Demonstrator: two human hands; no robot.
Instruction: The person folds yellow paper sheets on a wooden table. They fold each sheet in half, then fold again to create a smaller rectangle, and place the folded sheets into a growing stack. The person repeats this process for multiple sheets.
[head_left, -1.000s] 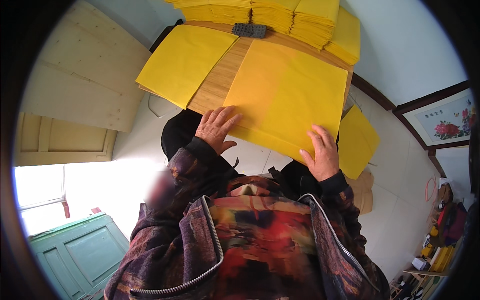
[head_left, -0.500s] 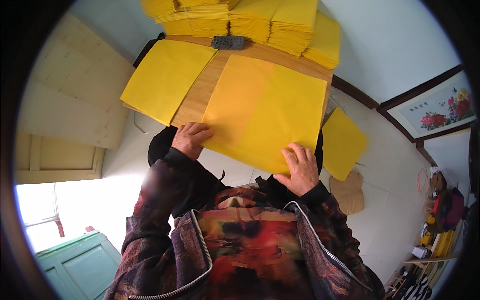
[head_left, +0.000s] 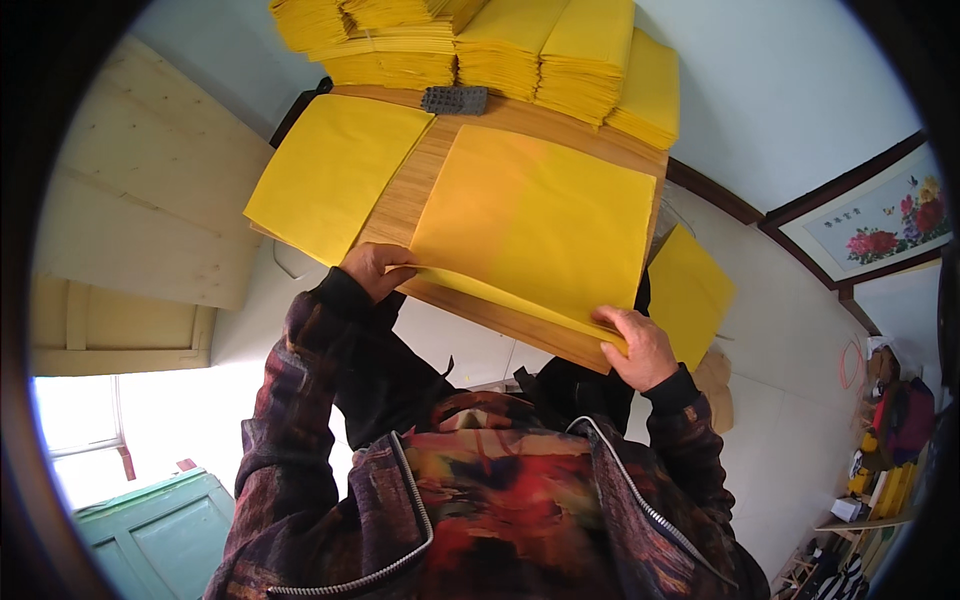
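Observation:
A large yellow sheet of paper, tinted orange toward its left part, lies on a wooden table in front of me. Its near edge curls up off the wood. My left hand pinches the near left corner between thumb and fingers. At the near right corner, my right hand grips the edge, fingers above it and thumb toward the table's front. Whether one sheet or several lie there, I cannot tell. To the left rests another flat yellow paper stack, apart from both hands.
Tall stacks of folded yellow paper line the table's far side. A dark grey textured block sits before them. More yellow paper is beyond the table's right edge. A framed flower picture is on the right.
Both hands have drawn the sheet's near edge up and back, baring a strip of table along the front. The right hand has shifted rightward and turned to grip the corner.

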